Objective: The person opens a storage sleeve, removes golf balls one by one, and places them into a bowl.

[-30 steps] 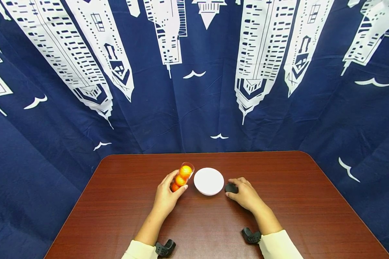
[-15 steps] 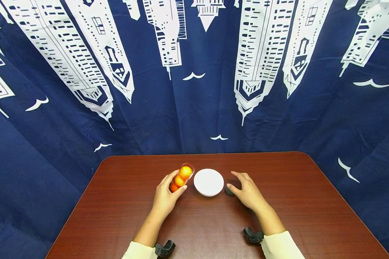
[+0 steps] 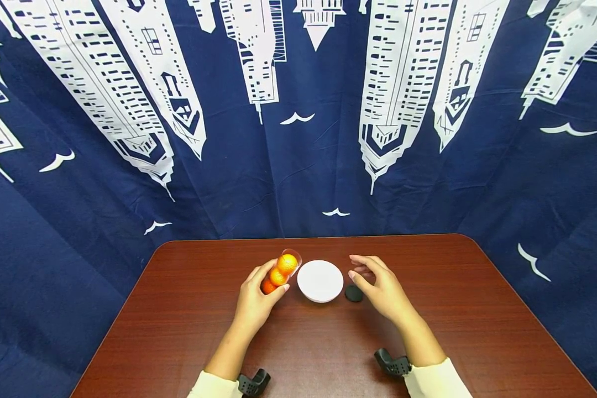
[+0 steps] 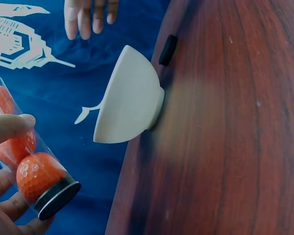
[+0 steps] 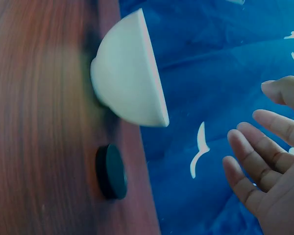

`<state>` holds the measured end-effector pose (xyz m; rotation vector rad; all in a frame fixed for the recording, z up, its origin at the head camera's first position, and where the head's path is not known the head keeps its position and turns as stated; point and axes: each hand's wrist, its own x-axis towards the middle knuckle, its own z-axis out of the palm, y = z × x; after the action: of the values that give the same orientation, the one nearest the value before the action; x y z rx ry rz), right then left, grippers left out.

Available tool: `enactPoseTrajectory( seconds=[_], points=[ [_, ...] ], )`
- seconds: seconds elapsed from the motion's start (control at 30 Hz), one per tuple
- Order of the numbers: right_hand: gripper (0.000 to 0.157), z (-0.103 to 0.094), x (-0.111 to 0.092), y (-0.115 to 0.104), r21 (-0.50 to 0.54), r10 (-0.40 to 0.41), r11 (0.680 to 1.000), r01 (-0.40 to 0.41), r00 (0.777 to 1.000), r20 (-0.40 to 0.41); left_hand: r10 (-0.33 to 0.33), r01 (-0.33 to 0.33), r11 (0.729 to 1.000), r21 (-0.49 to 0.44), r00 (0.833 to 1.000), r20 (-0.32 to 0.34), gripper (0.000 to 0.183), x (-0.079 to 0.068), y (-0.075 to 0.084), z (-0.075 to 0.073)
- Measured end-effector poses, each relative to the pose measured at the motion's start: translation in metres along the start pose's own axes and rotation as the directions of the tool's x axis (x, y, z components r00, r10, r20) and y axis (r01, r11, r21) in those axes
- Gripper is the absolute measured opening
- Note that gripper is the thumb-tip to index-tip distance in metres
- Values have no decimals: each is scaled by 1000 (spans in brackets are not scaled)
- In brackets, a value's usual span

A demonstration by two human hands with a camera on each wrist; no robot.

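My left hand (image 3: 255,296) is curled round a clear tube (image 3: 281,271), thumb on one side and fingers wrapped on the other, closed only as far as the tube's width allows. Three orange balls (image 4: 41,176) sit in a row inside it, and a dark cap (image 4: 59,197) covers the lower end. I hold the tube tilted, its clear upper rim leaning toward the white bowl (image 3: 320,281); from my left wrist I see the capped end raised off the table (image 3: 204,265).

My right hand (image 3: 385,290) is loosely spread, with nothing in its grasp. The thumb and fingers stand well parted and gently bent, in the air to the right of the bowl. Just below the thumb, a round black disc (image 5: 111,172) lies flat on the table; from my right wrist my fingertips (image 5: 240,142) show well apart from both disc and bowl.

The bowl stands upright between my two hands, touching neither, with the disc just beside it on the right. My pale sleeves (image 3: 435,378) reach the wrists, where a black device (image 3: 254,381) shows at each. Behind the table hangs a blue cloth (image 3: 298,166) printed with white buildings and birds.
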<state>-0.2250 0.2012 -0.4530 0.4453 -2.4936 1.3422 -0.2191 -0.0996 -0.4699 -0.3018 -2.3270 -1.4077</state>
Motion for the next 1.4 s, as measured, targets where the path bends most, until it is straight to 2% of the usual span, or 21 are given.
enactPoseTrajectory(
  seconds=[0.13, 0.4, 0.7, 1.03, 1.4],
  points=[
    [36, 0, -2, -12, 47, -35, 998, 36, 999, -9, 37, -37, 999, 24, 999, -4, 60, 2, 4, -1],
    [38, 6, -7, -32, 122, -56, 991, 56, 998, -6, 109, -109, 987, 119, 994, 12, 59, 2, 10, -2],
    [42, 17, -10, -24, 193, -93, 978, 84, 995, 41, 207, -204, 946, 252, 978, 15, 59, 1, 13, 1],
    [48, 29, -9, -29, 202, -130, 973, 116, 990, 58, 319, -303, 863, 405, 947, 31, 61, -3, 17, 4],
    [51, 39, -11, -29, 196, -125, 975, 102, 986, 109, 414, -399, 775, 490, 906, 83, 60, -5, 21, 7]
  ],
)
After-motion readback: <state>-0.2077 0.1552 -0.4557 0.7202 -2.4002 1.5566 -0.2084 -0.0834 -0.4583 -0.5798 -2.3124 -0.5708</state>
